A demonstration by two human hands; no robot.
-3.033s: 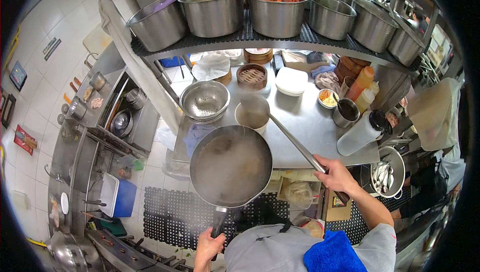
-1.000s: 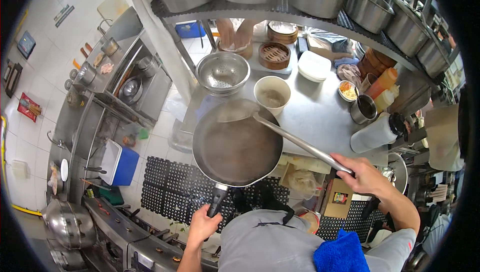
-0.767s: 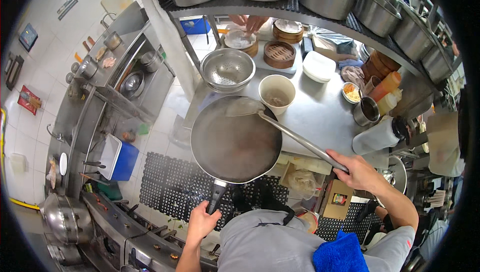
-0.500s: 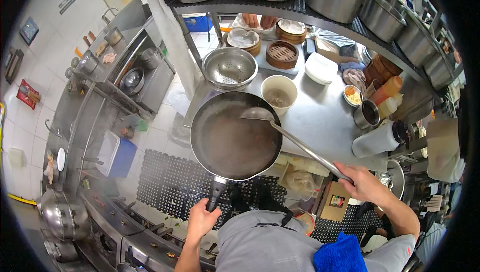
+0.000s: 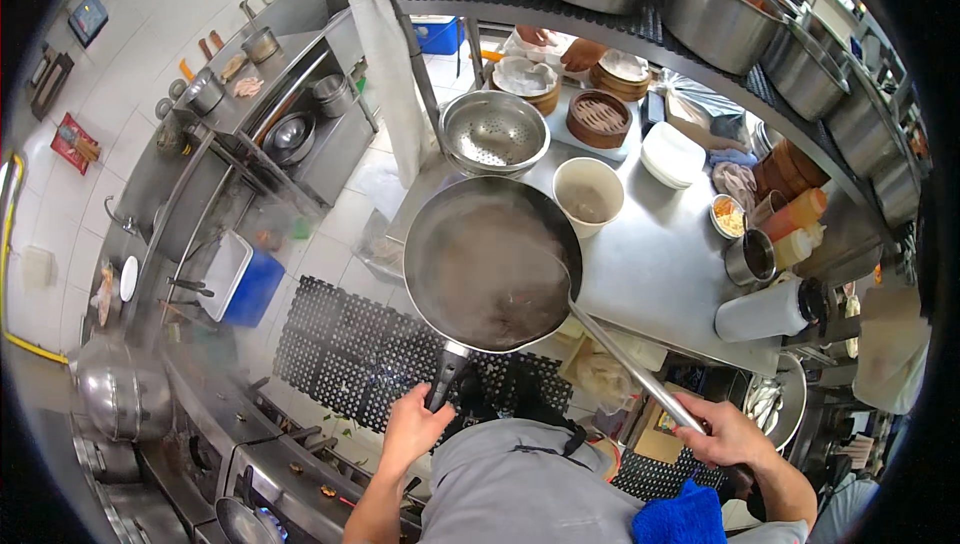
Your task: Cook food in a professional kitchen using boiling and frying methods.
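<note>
My left hand is wrapped round the black handle of a deep frying pan, held up in front of me. Brownish liquid and some darker bits lie inside it, hazed by steam. My right hand grips a long metal ladle. The ladle's shaft crosses the pan's right rim, and its bowl is down in the liquid, mostly hidden. Just beyond the pan, on the steel counter, stand a white tub with some liquid in it and a metal colander.
Bamboo steamers, white containers and sauce bottles stand on the counter. Another person's hands are behind the steamers. A shelf of steel pots overhangs the counter. Stove burners line the lower left.
The ladle's bowl has gone from the pan's upper right down into the liquid at its lower right. My right hand has moved lower. The pan looks more tilted; the whole view has shifted.
</note>
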